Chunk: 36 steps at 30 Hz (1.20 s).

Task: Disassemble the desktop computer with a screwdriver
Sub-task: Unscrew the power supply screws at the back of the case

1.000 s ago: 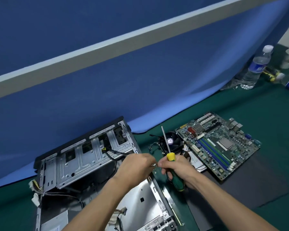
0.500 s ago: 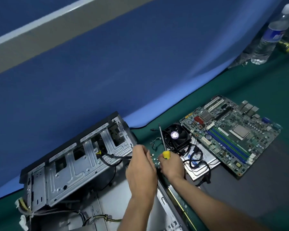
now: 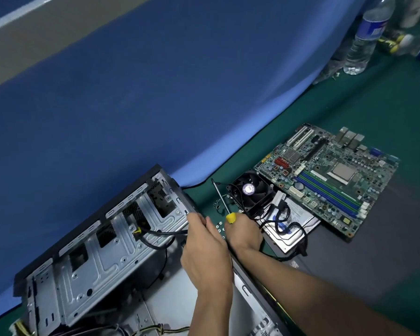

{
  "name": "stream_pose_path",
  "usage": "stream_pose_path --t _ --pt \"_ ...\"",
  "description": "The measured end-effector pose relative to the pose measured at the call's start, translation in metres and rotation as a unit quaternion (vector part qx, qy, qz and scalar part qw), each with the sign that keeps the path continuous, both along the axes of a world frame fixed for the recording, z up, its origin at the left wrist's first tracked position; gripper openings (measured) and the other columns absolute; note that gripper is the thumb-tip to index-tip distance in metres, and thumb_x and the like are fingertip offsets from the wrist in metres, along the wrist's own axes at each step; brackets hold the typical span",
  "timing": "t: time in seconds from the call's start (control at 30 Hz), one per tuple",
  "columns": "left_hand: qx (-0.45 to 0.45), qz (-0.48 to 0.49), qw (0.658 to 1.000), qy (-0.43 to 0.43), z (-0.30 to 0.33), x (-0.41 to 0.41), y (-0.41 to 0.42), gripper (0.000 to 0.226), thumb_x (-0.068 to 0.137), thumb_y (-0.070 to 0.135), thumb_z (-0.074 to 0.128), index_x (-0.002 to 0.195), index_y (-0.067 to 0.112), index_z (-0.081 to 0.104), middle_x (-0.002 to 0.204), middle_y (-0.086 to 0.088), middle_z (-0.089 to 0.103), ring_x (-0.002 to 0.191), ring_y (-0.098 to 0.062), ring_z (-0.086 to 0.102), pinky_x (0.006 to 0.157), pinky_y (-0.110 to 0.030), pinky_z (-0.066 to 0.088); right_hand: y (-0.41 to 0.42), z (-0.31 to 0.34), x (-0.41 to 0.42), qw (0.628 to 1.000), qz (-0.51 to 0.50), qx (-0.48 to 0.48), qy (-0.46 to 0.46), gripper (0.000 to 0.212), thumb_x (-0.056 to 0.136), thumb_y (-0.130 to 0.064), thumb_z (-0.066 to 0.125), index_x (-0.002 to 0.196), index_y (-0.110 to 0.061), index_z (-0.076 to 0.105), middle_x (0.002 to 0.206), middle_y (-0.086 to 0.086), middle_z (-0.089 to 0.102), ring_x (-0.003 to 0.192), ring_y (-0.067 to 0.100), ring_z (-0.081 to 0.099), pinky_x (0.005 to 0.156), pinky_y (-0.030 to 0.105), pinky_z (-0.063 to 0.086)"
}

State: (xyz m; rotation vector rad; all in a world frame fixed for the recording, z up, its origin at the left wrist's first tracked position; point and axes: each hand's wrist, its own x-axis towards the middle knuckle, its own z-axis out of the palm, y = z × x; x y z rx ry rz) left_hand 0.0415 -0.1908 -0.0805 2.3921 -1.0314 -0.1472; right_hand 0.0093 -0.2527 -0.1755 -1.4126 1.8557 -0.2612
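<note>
The open grey metal desktop case point(image 3: 102, 241) lies at the lower left with black cables inside. My left hand point(image 3: 204, 253) reaches over the case's right edge, its fingers stretched toward the case corner; its palm side is hidden. Just to the right, my right hand point(image 3: 244, 234) grips the screwdriver point(image 3: 230, 217) by its handle. The yellow collar and thin shaft point up and away. Several loose screws point(image 3: 220, 226) lie on the mat between my two hands.
A black cooler fan point(image 3: 251, 192), a hard drive point(image 3: 294, 231) with black cables on it and the green motherboard point(image 3: 330, 180) lie on the green mat to the right. A water bottle point(image 3: 366, 37) stands far right. A blue cloth backdrop point(image 3: 155, 105) hangs behind.
Both hands have moved forward to the screws beside the case corner. My left hand's fingers have gone from curled to stretched. The camera has tilted down and nearer.
</note>
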Motion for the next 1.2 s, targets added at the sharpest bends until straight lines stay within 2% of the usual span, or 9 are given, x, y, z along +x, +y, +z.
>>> stream_pose_path --t 0.23,0.43,0.53,0.63,0.7,0.87,0.97,1.07,1.2 --pt "0.026 -0.020 0.999 -0.013 0.002 0.002 -0.002 0.017 0.098 0.027 0.038 0.084 0.021 0.031 0.057 0.010 0.036 0.056 -0.024 0.039 0.055 -0.033 0.027 0.001 0.002 -0.002 1.000 0.010 0.003 -0.006 0.018 0.088 -0.031 0.056 0.093 -0.018 0.066 0.096 0.007 0.070 0.091 0.028 0.064 0.071 0.029 0.045" --pt "0.031 -0.033 0.999 -0.027 0.002 0.003 -0.003 0.018 0.098 0.028 0.036 0.083 0.020 0.030 0.055 0.010 0.033 0.054 -0.025 0.038 0.055 -0.033 0.027 0.009 0.030 -0.038 0.973 0.003 0.050 -0.223 0.018 0.087 -0.024 0.059 0.075 -0.010 0.063 0.065 0.007 0.063 0.058 0.026 0.059 0.065 0.038 0.052" --pt "0.044 -0.047 0.998 -0.010 0.010 0.002 0.001 0.020 0.098 0.031 0.036 0.083 0.019 0.033 0.058 0.010 0.037 0.055 -0.024 0.040 0.056 -0.033 0.028 0.016 0.061 -0.069 0.958 0.043 0.049 -0.278 0.017 0.088 -0.020 0.055 0.071 -0.015 0.055 0.062 0.003 0.056 0.055 0.017 0.050 0.061 0.032 0.043" --pt "0.066 -0.053 0.996 0.038 0.024 0.002 0.007 0.021 0.098 0.033 0.040 0.081 0.020 0.041 0.066 0.008 0.047 0.064 -0.021 0.046 0.059 -0.032 0.030 0.024 0.100 -0.095 0.944 0.088 0.037 -0.315 0.011 0.093 -0.015 0.050 0.086 -0.014 0.058 0.066 -0.001 0.061 0.052 0.010 0.050 0.057 0.022 0.041" --pt "0.054 -0.055 0.988 0.135 0.036 0.002 0.014 0.018 0.097 0.028 0.044 0.083 0.018 0.050 0.073 0.002 0.057 0.069 -0.022 0.053 0.061 -0.032 0.038 0.035 0.124 -0.106 0.931 0.133 0.024 -0.339 0.009 0.097 -0.017 0.049 0.096 -0.014 0.058 0.068 -0.001 0.063 0.049 0.010 0.054 0.052 0.018 0.043" --pt "-0.098 -0.021 0.902 0.420 0.079 -0.006 0.059 0.027 0.093 -0.003 0.037 0.096 0.003 0.063 0.069 -0.007 0.066 0.052 -0.011 0.057 0.045 -0.021 0.045 0.084 0.166 -0.114 0.905 0.227 0.003 -0.361 0.010 0.096 -0.037 0.050 0.097 -0.035 0.059 0.057 -0.002 0.060 0.040 0.014 0.051 0.043 0.022 0.041" --pt "-0.196 0.018 0.820 0.537 0.098 -0.008 0.095 0.027 0.091 0.001 0.037 0.096 0.001 0.064 0.075 -0.011 0.072 0.064 -0.020 0.065 0.053 -0.026 0.053 0.119 0.180 -0.109 0.896 0.278 0.020 -0.345 0.024 0.096 -0.044 0.046 0.086 -0.033 0.065 0.053 -0.001 0.057 0.037 0.017 0.049 0.043 0.024 0.038" --pt "-0.265 0.053 0.773 0.573 0.105 -0.002 0.138 0.028 0.099 0.023 0.039 0.100 0.006 0.060 0.078 -0.016 0.072 0.061 -0.023 0.067 0.050 -0.028 0.054 0.159 0.188 -0.101 0.897 0.305 0.056 -0.314 0.033 0.098 -0.041 0.043 0.081 -0.018 0.059 0.051 0.000 0.058 0.034 0.018 0.047 0.042 0.026 0.036" --pt "-0.306 0.083 0.775 0.547 0.097 0.007 0.202 0.019 0.099 0.025 0.044 0.098 0.011 0.057 0.070 -0.010 0.072 0.051 -0.020 0.065 0.040 -0.025 0.049 0.219 0.188 -0.093 0.897 0.331 0.083 -0.281 0.036 0.098 -0.039 0.045 0.081 -0.008 0.055 0.053 0.002 0.059 0.032 0.014 0.047 0.036 0.019 0.031"
